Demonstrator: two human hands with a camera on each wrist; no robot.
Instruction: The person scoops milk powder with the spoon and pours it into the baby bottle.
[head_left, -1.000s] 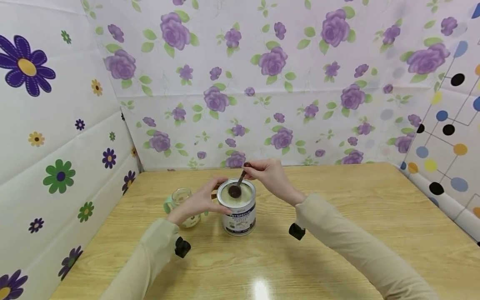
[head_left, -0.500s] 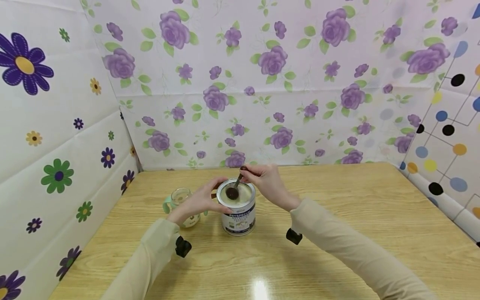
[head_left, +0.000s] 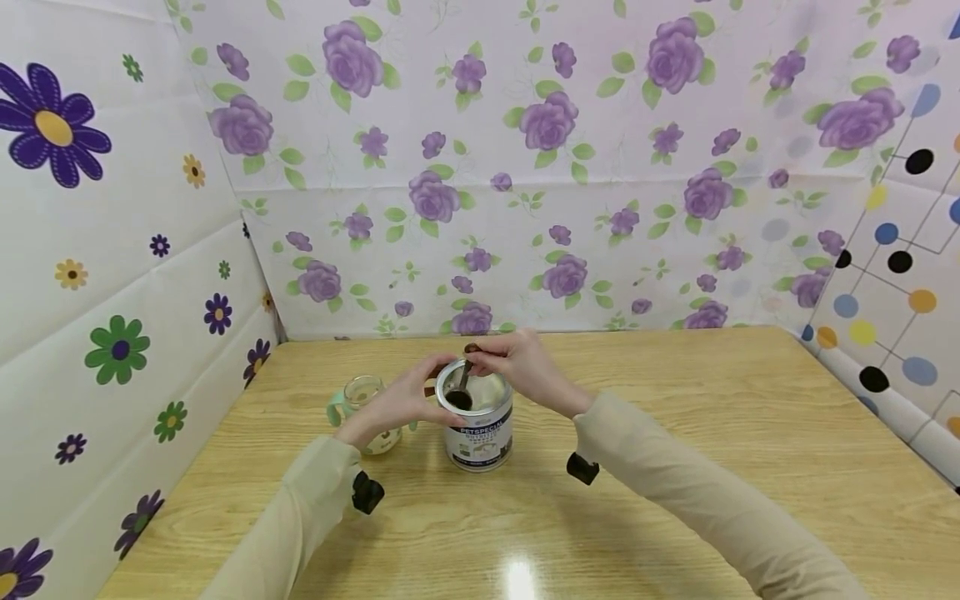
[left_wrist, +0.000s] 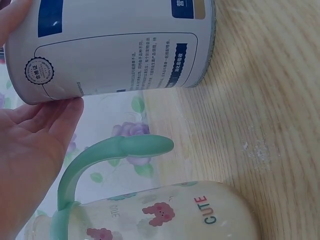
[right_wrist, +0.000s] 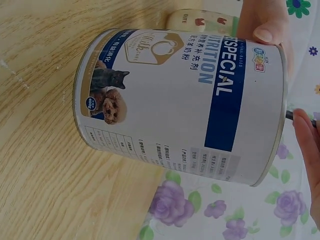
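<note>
- Head view bright, fairly even — light apparently from above.
- One white glare spot (head_left: 519,577) on the table (head_left: 712,417), close to bottom edge.
- Faint, soft-edged shadows on the wood under both sleeves (head_left: 697,483).
- Slight pinkish cast at top of the floral cloth (head_left: 480,133).
- Wide-angle stretch toward the sides.
- Wrist views dimmer, greyer — can (right_wrist: 170,100) in right wrist: big print clear, smallest print soft.

Head view: forward, down, farther off. Wrist views: close, tipped sideways; both share can (right_wrist: 172,120).
</note>
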